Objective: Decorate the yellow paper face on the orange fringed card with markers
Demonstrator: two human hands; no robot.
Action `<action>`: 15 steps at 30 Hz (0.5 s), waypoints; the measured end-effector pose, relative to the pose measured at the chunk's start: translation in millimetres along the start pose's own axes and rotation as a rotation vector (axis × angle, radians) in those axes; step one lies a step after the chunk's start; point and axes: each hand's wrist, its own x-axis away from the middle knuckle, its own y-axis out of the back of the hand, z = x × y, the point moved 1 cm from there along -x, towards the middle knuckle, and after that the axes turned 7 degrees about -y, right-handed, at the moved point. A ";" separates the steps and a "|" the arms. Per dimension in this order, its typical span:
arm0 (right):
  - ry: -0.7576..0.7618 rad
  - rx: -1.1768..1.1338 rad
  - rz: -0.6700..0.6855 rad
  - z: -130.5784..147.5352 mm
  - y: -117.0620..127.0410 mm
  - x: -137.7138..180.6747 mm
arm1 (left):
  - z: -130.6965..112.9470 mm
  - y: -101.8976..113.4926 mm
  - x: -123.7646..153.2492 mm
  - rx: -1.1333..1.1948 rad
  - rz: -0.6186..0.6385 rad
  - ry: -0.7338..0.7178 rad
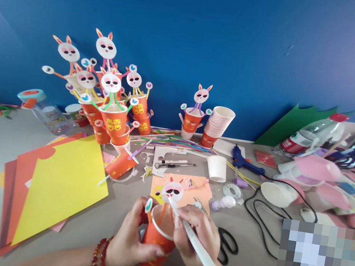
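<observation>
My left hand is wrapped round a red paper cup with a white rim, near the table's front edge. A white paper rabbit face with pink ears and dark eyes stands above the cup on orange stems. On the cup's left side is a small white oval with a teal mark. My right hand grips a white marker pen with a red end. Its tip points at the lower part of the rabbit face; whether it touches cannot be told.
Finished rabbit cups stand stacked at the back left. Yellow paper lies left. A cup stack, blue glue gun with black cord, white cup, tape roll and black scissors are to the right.
</observation>
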 end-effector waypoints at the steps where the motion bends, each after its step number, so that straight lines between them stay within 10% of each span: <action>1: 0.003 0.018 0.002 -0.2 -0.1 0.4 | 0.0 0.1 0.0 -0.005 0.001 -0.002; 15: -0.023 -0.011 -0.008 1.3 -0.9 -0.8 | 0.5 -0.2 0.0 -0.006 -0.001 0.011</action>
